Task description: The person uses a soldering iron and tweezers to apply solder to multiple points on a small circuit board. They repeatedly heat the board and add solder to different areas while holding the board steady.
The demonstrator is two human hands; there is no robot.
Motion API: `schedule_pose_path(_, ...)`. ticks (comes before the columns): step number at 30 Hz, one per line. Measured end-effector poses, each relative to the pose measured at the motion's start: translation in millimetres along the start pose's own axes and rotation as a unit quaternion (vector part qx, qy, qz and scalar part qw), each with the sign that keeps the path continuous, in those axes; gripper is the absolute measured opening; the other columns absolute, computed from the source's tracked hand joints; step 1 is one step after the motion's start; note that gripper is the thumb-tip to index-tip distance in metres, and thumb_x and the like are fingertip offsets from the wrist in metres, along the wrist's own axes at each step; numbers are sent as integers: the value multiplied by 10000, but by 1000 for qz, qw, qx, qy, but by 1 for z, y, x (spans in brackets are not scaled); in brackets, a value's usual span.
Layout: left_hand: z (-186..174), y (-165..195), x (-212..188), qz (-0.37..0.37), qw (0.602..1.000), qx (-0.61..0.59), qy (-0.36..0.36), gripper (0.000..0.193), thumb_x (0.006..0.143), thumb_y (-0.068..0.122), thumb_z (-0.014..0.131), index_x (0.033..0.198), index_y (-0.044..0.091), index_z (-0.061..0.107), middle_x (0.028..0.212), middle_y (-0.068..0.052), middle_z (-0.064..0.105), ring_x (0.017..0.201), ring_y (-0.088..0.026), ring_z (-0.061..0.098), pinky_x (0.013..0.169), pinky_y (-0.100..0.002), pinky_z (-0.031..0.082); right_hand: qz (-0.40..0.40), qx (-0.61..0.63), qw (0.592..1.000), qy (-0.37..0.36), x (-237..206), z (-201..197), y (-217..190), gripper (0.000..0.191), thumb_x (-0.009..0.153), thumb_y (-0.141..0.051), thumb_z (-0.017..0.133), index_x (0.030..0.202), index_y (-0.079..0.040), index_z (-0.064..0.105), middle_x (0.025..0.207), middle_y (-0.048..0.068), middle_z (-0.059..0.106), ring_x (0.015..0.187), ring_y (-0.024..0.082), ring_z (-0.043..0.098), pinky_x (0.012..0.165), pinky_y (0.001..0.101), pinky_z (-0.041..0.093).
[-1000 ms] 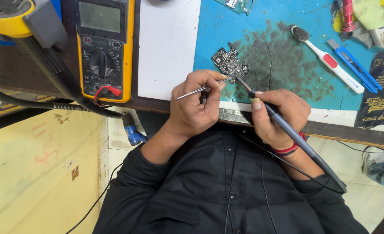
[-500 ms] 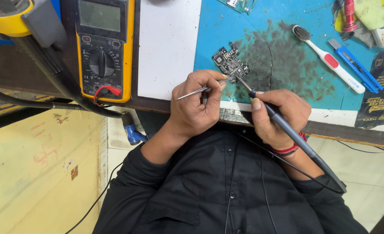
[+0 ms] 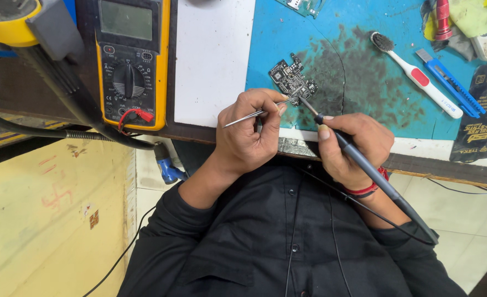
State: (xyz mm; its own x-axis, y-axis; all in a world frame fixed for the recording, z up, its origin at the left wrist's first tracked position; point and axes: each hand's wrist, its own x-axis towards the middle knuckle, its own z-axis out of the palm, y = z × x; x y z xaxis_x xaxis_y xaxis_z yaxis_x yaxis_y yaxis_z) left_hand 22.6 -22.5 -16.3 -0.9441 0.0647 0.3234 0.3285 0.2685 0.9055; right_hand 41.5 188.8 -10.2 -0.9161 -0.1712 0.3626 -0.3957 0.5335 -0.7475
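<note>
Over the blue mat (image 3: 364, 33), both hands curl tight, left (image 3: 249, 132) pinching tweezers (image 3: 254, 114), right (image 3: 353, 146) gripping a soldering iron (image 3: 364, 165).

Thin shiny metal tweezers (image 3: 254, 114) and a matt dark plastic-handled soldering iron (image 3: 364, 165) meet a small black circuit board (image 3: 292, 78) on a scuffed, soot-stained blue rubbery mat (image 3: 364, 71).

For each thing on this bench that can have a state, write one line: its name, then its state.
circuit board: flat on the blue mat
tweezers: pinched in left hand
soldering iron: gripped by right hand, tip on board
multimeter: screen blank
toothbrush: lying unused
</note>
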Motion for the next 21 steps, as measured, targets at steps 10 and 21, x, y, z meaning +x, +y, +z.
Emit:
schedule_pose_path(10, 1, 0, -1, -5, 1000, 3, 2, 231, 995, -40, 712, 1032, 46, 501, 1055, -100, 727, 683, -91, 650, 595, -223, 524, 6, -4, 1000, -4, 1, -1, -1, 101, 954, -28, 744, 1018, -8, 669, 863, 119, 701, 658, 225, 668, 620, 300, 494)
schedule_pose_path(21, 1, 0, -1, -8, 1000, -8, 2, 232, 1011, -37, 707, 1053, 49, 495, 1071, -90, 725, 727, -95, 674, 600, -213, 534, 13, 1, 1000, -1, -4, -2, 1, 95, 963, -28, 730, 1023, -20, 657, 904, 129, 711, 684, 225, 678, 639, 293, 505)
